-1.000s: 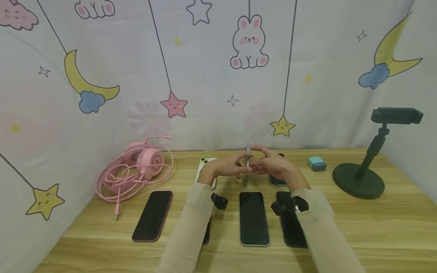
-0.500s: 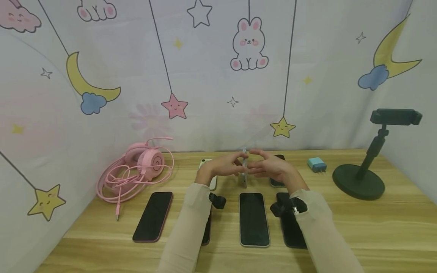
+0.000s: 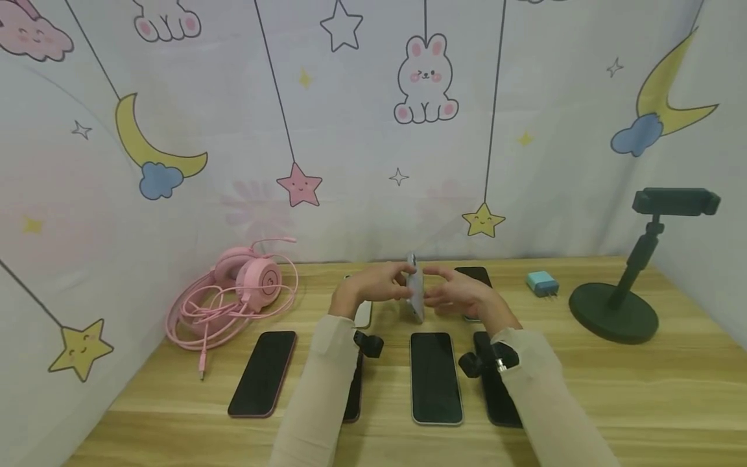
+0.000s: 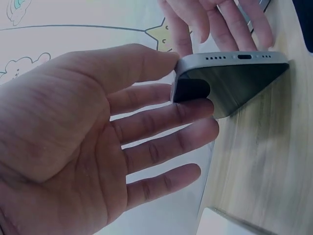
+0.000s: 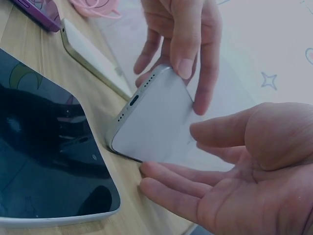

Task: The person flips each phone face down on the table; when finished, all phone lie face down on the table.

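A silver smartphone stands on its long edge near the back of the table, its pale back turned to the right. My left hand pinches its upper edge, thumb on one side and fingers on the dark screen. My right hand is beside the back of the phone, palm toward it, fingers spread and slightly bent. In the right wrist view its fingertips lie close to the phone's lower edge and grip nothing. The charging port faces the wrist cameras.
A row of dark-screened phones, among them a pink-edged phone and a middle phone, lies in front. Behind are a white phone and a black phone. Pink headphones, a blue charger and a black stand flank them.
The held phone has shifted slightly left and turned, so more of its pale back shows. The right hand's fingers have drawn a little away from it.
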Demonstrator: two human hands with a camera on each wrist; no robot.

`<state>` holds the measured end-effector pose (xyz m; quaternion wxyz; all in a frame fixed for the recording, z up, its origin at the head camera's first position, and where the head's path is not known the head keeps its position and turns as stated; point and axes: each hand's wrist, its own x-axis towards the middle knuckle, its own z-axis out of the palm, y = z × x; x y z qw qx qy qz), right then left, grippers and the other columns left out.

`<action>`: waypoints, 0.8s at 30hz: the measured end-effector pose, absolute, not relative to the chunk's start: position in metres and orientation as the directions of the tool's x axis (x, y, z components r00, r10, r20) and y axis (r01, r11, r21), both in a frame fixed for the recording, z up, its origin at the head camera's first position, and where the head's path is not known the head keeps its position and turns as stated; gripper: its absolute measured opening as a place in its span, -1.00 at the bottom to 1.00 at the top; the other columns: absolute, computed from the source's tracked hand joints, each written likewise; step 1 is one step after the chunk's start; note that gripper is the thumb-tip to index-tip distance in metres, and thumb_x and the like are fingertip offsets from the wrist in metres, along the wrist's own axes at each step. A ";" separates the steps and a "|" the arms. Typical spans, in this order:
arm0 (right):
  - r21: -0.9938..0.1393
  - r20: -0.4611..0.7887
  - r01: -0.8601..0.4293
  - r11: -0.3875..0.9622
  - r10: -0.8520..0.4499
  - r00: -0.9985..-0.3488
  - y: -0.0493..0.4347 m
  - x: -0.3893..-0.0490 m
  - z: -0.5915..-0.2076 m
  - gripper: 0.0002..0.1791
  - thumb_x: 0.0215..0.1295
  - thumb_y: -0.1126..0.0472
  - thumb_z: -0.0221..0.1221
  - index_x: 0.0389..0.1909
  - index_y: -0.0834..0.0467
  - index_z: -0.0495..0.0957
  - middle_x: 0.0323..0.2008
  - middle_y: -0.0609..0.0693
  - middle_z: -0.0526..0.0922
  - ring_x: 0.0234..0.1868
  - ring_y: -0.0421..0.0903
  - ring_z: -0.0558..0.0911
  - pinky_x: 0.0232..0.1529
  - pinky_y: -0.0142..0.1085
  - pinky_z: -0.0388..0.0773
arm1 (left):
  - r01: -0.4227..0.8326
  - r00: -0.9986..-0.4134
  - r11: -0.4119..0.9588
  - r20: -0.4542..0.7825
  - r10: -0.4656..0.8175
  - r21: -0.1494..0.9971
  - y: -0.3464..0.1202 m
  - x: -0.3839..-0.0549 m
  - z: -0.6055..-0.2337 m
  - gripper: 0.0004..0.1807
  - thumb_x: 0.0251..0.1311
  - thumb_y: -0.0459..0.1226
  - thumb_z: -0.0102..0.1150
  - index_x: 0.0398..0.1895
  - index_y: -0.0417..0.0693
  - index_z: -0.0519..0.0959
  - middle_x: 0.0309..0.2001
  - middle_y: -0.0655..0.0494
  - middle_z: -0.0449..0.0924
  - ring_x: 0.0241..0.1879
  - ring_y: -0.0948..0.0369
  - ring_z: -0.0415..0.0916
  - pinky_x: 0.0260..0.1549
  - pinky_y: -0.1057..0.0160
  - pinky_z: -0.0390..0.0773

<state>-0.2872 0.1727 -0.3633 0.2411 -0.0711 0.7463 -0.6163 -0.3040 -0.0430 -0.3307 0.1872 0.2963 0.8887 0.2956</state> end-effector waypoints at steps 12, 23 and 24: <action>-0.938 -0.307 0.221 0.268 -0.338 -0.890 0.174 -0.288 -0.359 -0.25 0.47 0.44 0.01 0.59 0.11 -0.05 0.26 0.37 0.46 0.22 0.21 0.54 0.23 0.11 0.40 | 0.436 -0.759 0.674 -0.159 0.631 0.597 -0.047 -0.307 -0.332 -0.40 0.38 -0.24 0.20 0.43 -0.20 0.32 0.11 -0.09 0.59 -0.03 0.15 0.57 0.01 0.14 0.53; -0.918 -0.329 0.221 0.328 -0.324 -0.887 0.179 -0.284 -0.356 -0.29 0.50 0.41 -0.07 0.59 0.11 -0.05 0.33 0.37 0.37 0.14 0.15 0.58 0.14 0.09 0.49 | 0.451 -0.753 0.730 -0.220 0.620 0.514 -0.040 -0.303 -0.332 -0.36 0.33 -0.24 0.26 0.43 -0.18 0.32 -0.07 0.03 0.60 -0.21 0.22 0.51 -0.20 0.27 0.48; -0.916 -0.329 0.217 0.337 -0.323 -0.887 0.180 -0.284 -0.356 -0.29 0.50 0.42 -0.08 0.59 0.12 -0.05 0.34 0.38 0.35 0.13 0.14 0.58 0.12 0.09 0.50 | 0.456 -0.750 0.731 -0.223 0.622 0.508 -0.040 -0.304 -0.334 -0.34 0.32 -0.24 0.27 0.44 -0.17 0.31 -0.11 0.04 0.60 -0.23 0.22 0.50 -0.23 0.27 0.47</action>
